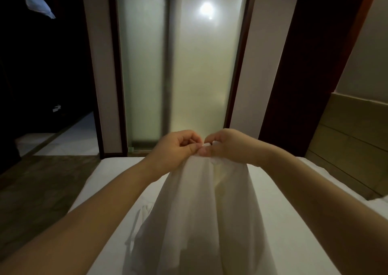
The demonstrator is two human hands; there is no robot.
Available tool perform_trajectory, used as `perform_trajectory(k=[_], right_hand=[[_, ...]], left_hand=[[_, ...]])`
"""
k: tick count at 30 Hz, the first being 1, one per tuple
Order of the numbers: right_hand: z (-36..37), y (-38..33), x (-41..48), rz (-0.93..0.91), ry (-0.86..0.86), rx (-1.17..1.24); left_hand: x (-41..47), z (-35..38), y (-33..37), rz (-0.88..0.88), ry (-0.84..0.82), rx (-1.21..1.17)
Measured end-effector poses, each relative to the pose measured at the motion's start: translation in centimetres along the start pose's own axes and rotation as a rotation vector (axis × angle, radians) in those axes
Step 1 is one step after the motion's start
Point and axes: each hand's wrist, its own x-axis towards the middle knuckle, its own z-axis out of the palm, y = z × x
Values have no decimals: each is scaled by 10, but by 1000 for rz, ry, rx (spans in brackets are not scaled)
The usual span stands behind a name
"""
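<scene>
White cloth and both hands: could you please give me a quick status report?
Left hand and right hand both pinching top edge of white cloth, side by side. Cloth held up, draping onto bed. Nothing blocking.

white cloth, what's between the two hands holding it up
Only the top edge of the white cloth; the left hand and right hand pinch it nearly thumb to thumb. Head view.
</scene>
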Motion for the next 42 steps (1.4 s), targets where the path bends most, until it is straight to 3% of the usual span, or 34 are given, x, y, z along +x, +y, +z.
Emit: perform_trajectory(k=[7, 11, 17, 28, 37, 42], right_hand=[[-25, 8, -5, 54, 229, 30], [-39, 15, -11, 43, 303, 43], [-60, 31, -22, 55, 355, -3], [-82, 77, -45, 111, 340, -5], [-97, 113, -52, 119, 447, -31], [-97, 119, -50, 109, 550, 67]], left_hand=[[-6, 0, -20, -87, 26, -25], [-11, 10, -28, 88, -60, 339], [-4, 11, -60, 199, 55, 547], [2, 49, -59, 79, 160, 449], [-1, 93, -50, 24, 70, 472], [0, 113, -64, -49, -149, 580]])
